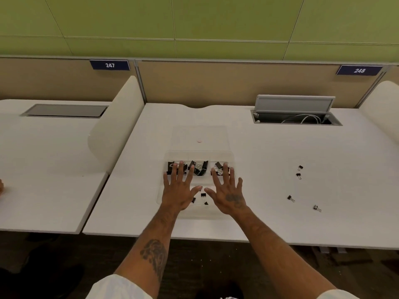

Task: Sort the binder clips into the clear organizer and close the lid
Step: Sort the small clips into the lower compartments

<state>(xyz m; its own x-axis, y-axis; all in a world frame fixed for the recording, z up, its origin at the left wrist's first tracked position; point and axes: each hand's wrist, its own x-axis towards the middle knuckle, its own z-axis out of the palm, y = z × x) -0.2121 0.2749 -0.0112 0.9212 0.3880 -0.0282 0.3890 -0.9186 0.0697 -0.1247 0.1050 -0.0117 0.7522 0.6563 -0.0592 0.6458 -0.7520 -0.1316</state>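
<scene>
A clear organizer sits on the white desk in front of me, its clear lid swung back flat behind it. Large black binder clips fill its far compartments; a few small clips lie in a near one. My left hand and my right hand hover flat over the organizer, fingers spread, holding nothing. Several small binder clips lie loose on the desk to the right.
An open cable hatch with white cables is at the back right. A curved white divider separates the desk on the left. Another person's fingers show at the far left edge. Beige partition behind.
</scene>
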